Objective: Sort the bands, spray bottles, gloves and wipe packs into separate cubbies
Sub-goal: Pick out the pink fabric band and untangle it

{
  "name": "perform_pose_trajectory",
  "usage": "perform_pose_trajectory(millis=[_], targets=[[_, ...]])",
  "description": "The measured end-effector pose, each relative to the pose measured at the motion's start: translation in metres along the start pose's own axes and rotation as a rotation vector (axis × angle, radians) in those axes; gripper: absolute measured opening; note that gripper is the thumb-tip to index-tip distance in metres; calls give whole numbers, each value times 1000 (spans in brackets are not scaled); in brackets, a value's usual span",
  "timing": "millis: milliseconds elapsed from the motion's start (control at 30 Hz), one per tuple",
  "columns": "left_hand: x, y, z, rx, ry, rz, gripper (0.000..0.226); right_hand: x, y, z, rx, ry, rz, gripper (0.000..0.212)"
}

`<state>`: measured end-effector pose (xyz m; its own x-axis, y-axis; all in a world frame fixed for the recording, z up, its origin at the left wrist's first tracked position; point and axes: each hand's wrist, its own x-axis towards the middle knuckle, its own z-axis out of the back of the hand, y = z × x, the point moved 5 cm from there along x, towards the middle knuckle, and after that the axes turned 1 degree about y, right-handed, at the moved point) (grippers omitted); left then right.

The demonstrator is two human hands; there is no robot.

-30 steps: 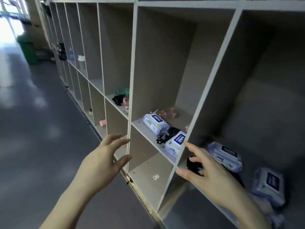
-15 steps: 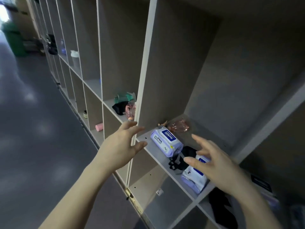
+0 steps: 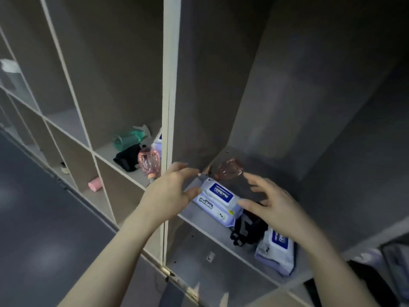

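A white and blue wipe pack lies on the shelf of the middle cubby. My left hand touches its left end with fingers spread; my right hand touches its right end, also spread. Neither hand has closed on it. Behind the pack lies a pink spray bottle. To the right are black gloves and a second wipe pack. The cubby to the left holds another pink spray bottle, a black glove, a green band and a partly hidden wipe pack.
A white vertical divider separates the two cubbies, and my left arm crosses in front of it. A pink roll lies in a lower cubby at left. Dark items sit at the lower right edge. The grey floor stretches left.
The view has closed in on the middle cubby. Both hands have moved forward from in front of the shelf to either end of the wipe pack.
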<state>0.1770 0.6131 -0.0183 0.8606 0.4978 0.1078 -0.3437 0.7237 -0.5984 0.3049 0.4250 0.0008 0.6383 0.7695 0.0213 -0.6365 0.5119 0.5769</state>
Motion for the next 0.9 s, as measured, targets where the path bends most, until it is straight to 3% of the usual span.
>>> perform_pose_trajectory(millis=[233,500,633,800,900], targets=[[70,22,-39,-27,202,-40,56,63,-21,-22,-157,-64,-43,57],[117,64,-93,-74,321,55,64,136,-59,-51,-248,99,-166,53],[137,64,-135,-174,460,92,66,171,-92,-76,-121,161,-269,53],[156,71,-168,-46,515,6,71,175,-136,-130,-25,469,-375,66],[162,76,-175,-77,525,-23,77,167,-152,-146,147,434,-405,68]])
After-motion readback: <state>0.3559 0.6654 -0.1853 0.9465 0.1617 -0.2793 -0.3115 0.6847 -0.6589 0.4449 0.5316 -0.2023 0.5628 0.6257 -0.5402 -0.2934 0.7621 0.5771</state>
